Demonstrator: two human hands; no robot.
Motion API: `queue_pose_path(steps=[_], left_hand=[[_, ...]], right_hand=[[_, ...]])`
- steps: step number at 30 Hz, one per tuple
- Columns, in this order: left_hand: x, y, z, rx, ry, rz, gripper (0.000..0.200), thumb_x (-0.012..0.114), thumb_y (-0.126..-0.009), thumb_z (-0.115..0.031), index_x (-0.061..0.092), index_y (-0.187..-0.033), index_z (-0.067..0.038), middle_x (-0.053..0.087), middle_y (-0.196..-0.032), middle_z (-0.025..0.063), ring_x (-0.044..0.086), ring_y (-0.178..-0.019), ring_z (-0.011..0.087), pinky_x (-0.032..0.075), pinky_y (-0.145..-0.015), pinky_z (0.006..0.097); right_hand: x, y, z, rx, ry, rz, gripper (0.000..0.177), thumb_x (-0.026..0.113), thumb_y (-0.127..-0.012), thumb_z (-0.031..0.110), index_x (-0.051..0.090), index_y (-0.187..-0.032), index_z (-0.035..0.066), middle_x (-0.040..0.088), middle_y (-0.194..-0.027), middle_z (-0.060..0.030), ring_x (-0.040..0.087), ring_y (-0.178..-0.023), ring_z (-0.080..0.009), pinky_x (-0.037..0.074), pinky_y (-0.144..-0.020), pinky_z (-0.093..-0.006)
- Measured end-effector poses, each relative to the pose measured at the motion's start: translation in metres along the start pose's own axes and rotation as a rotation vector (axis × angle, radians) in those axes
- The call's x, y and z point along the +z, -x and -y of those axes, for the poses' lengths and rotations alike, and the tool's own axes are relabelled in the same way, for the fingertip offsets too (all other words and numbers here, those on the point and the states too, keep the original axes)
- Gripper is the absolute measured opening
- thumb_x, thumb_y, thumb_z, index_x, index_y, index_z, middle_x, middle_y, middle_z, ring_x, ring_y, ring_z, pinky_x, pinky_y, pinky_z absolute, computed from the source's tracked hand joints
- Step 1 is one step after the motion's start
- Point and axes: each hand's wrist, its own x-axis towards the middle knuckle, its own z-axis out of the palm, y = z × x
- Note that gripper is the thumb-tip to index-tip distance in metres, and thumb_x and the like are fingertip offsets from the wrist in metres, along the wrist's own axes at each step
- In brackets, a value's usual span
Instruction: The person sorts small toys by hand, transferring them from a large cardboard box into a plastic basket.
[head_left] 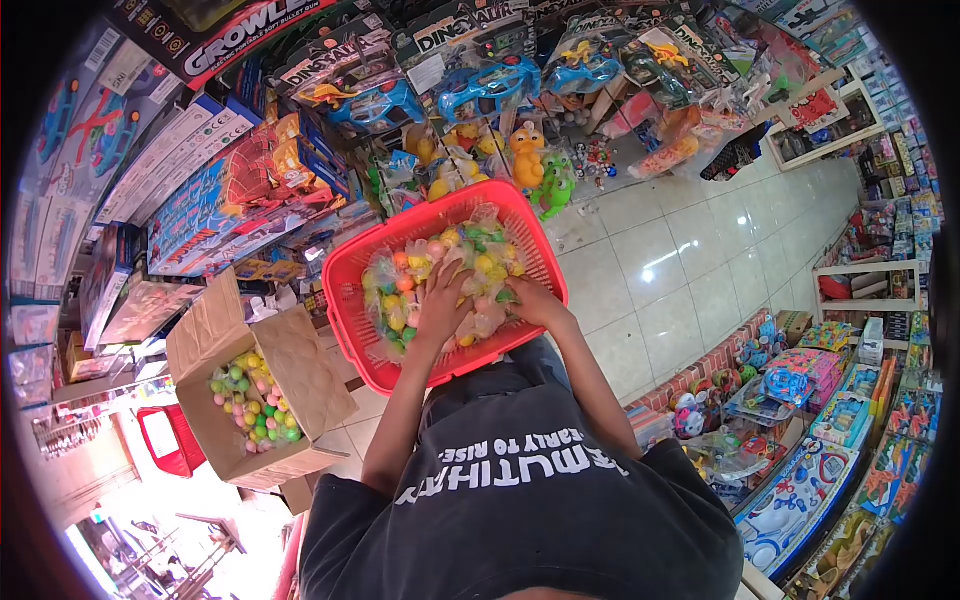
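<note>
A red plastic basket (545, 235) in front of me holds many clear bags of small coloured balls (399, 281). Inside it, on the left, my left hand (441, 300) rests on the bags with its fingers spread. My right hand (532, 302) reaches over the basket's right front part, and its fingertips touch or go in among the bags. Whether those fingers grip anything is hidden. To the left of the basket stands an open cardboard box (205, 421) with loose coloured balls (262, 411) at its bottom.
Packaged toys (487, 85) hang beyond the basket. An orange toy (527, 155) and a green toy (558, 186) stand at its far edge. Boxed toys (240, 190) are stacked on the left. Tiled floor (640, 275) lies to the right, with toy shelves (800, 500) beyond.
</note>
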Motion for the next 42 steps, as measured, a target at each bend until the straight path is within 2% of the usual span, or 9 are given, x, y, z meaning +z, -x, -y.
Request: queue_pose_path(steps=[7, 9, 14, 19, 24, 29, 30, 37, 42], left_hand=[[-0.033, 0.043, -0.026, -0.13, 0.237, -0.198, 0.032, 0.061, -0.077, -0.015, 0.056, -0.107, -0.007, 0.054, -0.112, 0.0086, 0.051, -0.103, 0.024, 0.04, -0.086, 0.0337], [-0.042, 0.061, -0.04, -0.477, 0.862, 0.004, 0.027, 0.058, -0.083, -0.019, 0.055, -0.105, -0.003, 0.06, -0.093, 0.0062, 0.058, -0.083, 0.0166, 0.045, -0.074, 0.0274], [-0.04, 0.109, -0.068, -0.465, 1.213, 0.239, 0.024, 0.05, -0.09, -0.024, 0.057, -0.099, -0.003, 0.061, -0.091, 0.0048, 0.057, -0.078, 0.0104, 0.046, -0.068, 0.0228], [0.03, 0.153, -0.069, -0.582, 1.229, 0.376, 0.025, 0.05, -0.089, -0.024, 0.057, -0.102, -0.003, 0.061, -0.093, 0.0039, 0.058, -0.081, 0.0114, 0.046, -0.07, 0.0237], [0.136, 0.227, -0.035, -0.618, 0.788, 0.045, 0.028, 0.053, -0.085, -0.024, 0.058, -0.101, -0.002, 0.063, -0.09, 0.0102, 0.059, -0.081, 0.0187, 0.046, -0.071, 0.0295], [0.159, 0.308, -0.01, -0.823, 0.642, 0.009, 0.029, 0.056, -0.081, -0.026, 0.061, -0.097, -0.002, 0.063, -0.088, 0.0145, 0.06, -0.084, 0.0226, 0.046, -0.075, 0.0309], [0.163, 0.325, -0.005, -0.924, 0.656, -0.012, 0.03, 0.056, -0.081, -0.026, 0.061, -0.097, -0.002, 0.064, -0.091, 0.0148, 0.06, -0.087, 0.0234, 0.045, -0.078, 0.0307], [0.197, 0.426, 0.026, -1.173, 0.838, -0.294, 0.027, 0.056, -0.08, -0.025, 0.063, -0.092, -0.001, 0.062, -0.079, 0.0092, 0.058, -0.075, 0.0171, 0.045, -0.071, 0.029], [0.172, 0.475, 0.051, -1.171, 0.816, -0.206, 0.035, 0.058, -0.08, -0.035, 0.063, -0.086, -0.001, 0.063, -0.074, 0.0082, 0.058, -0.064, 0.0179, 0.047, -0.055, 0.0312]], right_hand=[[-0.035, 0.045, 0.03, -0.143, -0.451, -0.069, 0.038, 0.059, -0.075, 0.006, 0.049, -0.111, -0.001, 0.057, -0.098, -0.0132, 0.057, -0.091, -0.0229, 0.045, -0.08, -0.0312], [-0.041, 0.063, 0.032, -0.139, -0.653, 0.006, 0.034, 0.059, -0.077, 0.008, 0.051, -0.109, 0.001, 0.057, -0.097, -0.0105, 0.057, -0.089, -0.0192, 0.046, -0.079, -0.0294], [-0.042, 0.104, 0.016, -0.092, -1.017, 0.305, 0.023, 0.058, -0.084, 0.015, 0.054, -0.105, 0.007, 0.056, -0.09, -0.0012, 0.053, -0.079, -0.008, 0.044, -0.07, -0.0222], [0.011, 0.118, -0.044, 0.063, -0.767, 0.591, 0.025, 0.054, -0.084, 0.019, 0.053, -0.107, 0.009, 0.057, -0.086, 0.0001, 0.054, -0.079, -0.0078, 0.045, -0.071, -0.0225], [0.109, 0.104, -0.095, 0.22, -0.537, 0.63, 0.023, 0.058, -0.082, 0.027, 0.055, -0.1, 0.013, 0.058, -0.081, 0.0004, 0.056, -0.073, -0.009, 0.047, -0.063, -0.0248], [0.173, 0.095, -0.114, 0.379, -0.277, 0.696, 0.021, 0.059, -0.078, 0.031, 0.061, -0.079, 0.01, 0.06, -0.073, 0.0004, 0.058, -0.063, -0.0106, 0.048, -0.053, -0.0285], [0.188, 0.089, -0.121, 0.431, -0.181, 0.768, 0.026, 0.06, -0.08, 0.031, 0.058, -0.094, 0.009, 0.06, -0.083, -0.0028, 0.057, -0.068, -0.0138, 0.049, -0.059, -0.0303], [0.204, 0.094, -0.078, 0.382, -0.373, 0.613, 0.026, 0.06, -0.079, 0.031, 0.058, -0.093, 0.01, 0.06, -0.076, -0.0007, 0.056, -0.062, -0.0119, 0.048, -0.055, -0.0307], [0.243, 0.091, -0.05, 0.419, -0.345, 0.598, 0.026, 0.059, -0.08, 0.029, 0.057, -0.096, 0.009, 0.062, -0.081, -0.0028, 0.058, -0.064, -0.0124, 0.047, -0.053, -0.0303]])
